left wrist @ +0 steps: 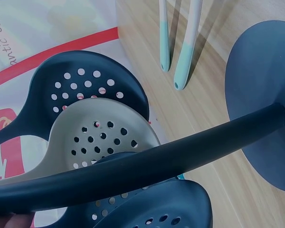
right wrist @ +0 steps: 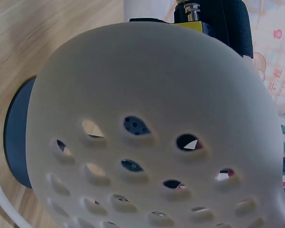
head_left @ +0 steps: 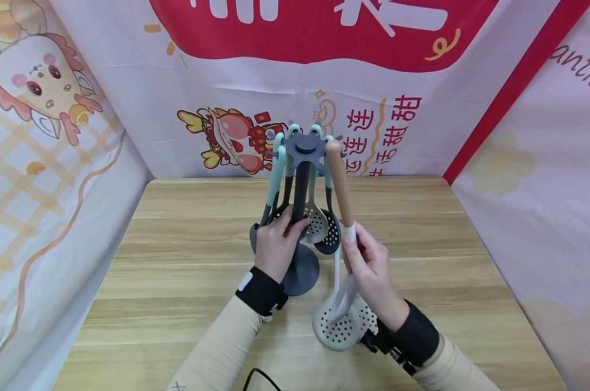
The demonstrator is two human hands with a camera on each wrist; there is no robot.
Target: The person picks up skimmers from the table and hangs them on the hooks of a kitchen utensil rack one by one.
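A dark grey utensil rack [head_left: 306, 145] stands upright on its round base [head_left: 302, 271], with several hooks around its top. My left hand [head_left: 277, 241] grips the rack's pole [left wrist: 133, 173], thumb on one side and fingers on the other. Slotted spoons and ladles hang around the pole, among them a pale slotted spoon [left wrist: 102, 133] and a dark one [left wrist: 85, 80]. My right hand [head_left: 373, 266] pinches the white neck of a pale slotted spoon [right wrist: 147, 80] with a brown handle [head_left: 341, 182]. The handle's top end overlaps a hook at the rack's right side.
A grey skimmer [head_left: 336, 330] lies on the wooden table [head_left: 177, 293], below my right hand. Two pale handles with mint ends [left wrist: 184, 66] rest there beside the base. Printed cloth [head_left: 285, 76] hangs behind the table and along both sides. A black cable [head_left: 260, 371] shows at the front.
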